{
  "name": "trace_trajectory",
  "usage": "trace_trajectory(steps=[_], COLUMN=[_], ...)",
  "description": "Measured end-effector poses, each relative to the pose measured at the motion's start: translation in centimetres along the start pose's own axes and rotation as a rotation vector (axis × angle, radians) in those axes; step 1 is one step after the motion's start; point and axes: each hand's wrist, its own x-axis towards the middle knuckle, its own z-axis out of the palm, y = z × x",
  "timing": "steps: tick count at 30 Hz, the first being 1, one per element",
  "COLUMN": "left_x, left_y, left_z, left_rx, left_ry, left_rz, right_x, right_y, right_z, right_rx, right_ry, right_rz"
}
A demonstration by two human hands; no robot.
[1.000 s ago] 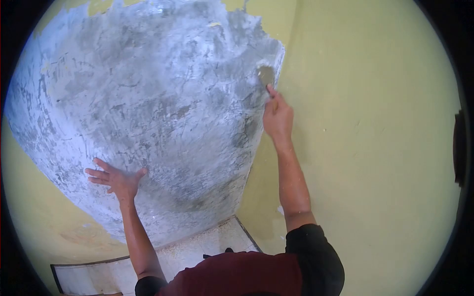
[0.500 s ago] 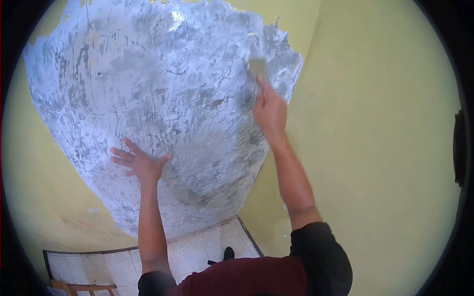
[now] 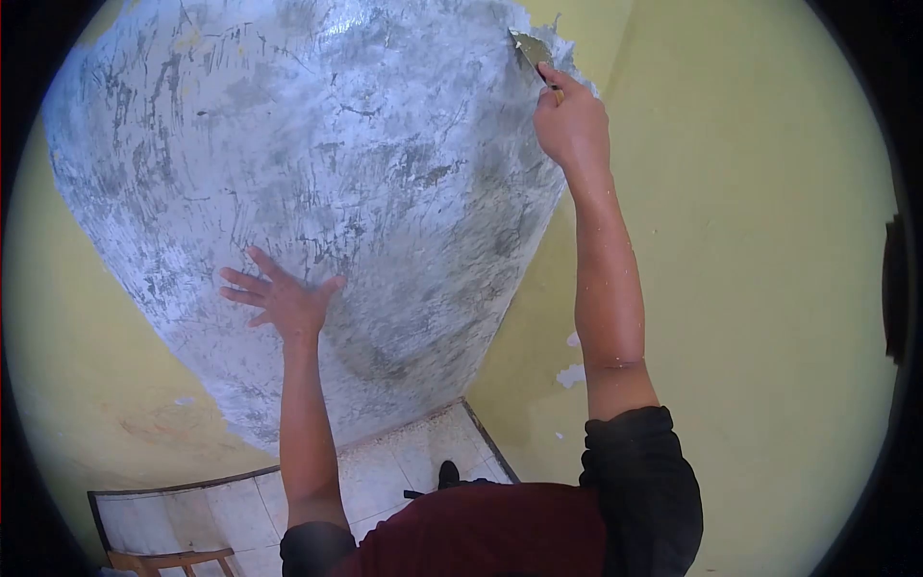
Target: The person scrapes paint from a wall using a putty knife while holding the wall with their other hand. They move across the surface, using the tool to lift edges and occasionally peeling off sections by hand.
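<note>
My right hand (image 3: 574, 123) is closed around the handle of a scraper (image 3: 532, 50). Its flat metal blade lies against the wall near the upper right edge of the scraped patch (image 3: 404, 202), where grey and white plaster shows. Lower and to the left, my left hand (image 3: 288, 298) rests with fingers spread on the same patch and holds nothing. Yellow-green paint (image 3: 740, 279) borders the patch on both sides. Small pale specks dot my right forearm.
Below the patch is a tiled floor (image 3: 375, 479) with a dark skirting edge and crumbs by the corner. A wooden piece of furniture (image 3: 173, 558) stands at the lower left. A dark shoe (image 3: 448, 473) shows on the floor. Something dark (image 3: 894, 288) is at the far right.
My right hand and the scraper have moved up and to the right, toward the patch's upper edge. The left hand is still spread on the wall, and the view has shifted slightly.
</note>
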Motion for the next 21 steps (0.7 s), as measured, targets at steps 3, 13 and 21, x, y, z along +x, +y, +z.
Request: trace_trajectory(steps=[3,13,21], left_x=[0.0,0.1,-0.1], left_y=[-0.1,-0.1,-0.1], left_z=[0.0,-0.2,-0.6], left_rx=[-0.019,-0.027,-0.029], left_ry=[-0.004,-0.010,-0.046], left_rz=[0.009,0.000,0.021], right_x=[-2.6,-1.7,-1.6], right_y=[0.4,-0.2,-0.2], right_z=[0.7,0.7,0.7], right_rx=[-0.158,-0.192,-0.229], right_ry=[-0.059,-0.023,-0.021], right_rz=[0.028,0.039,0.067])
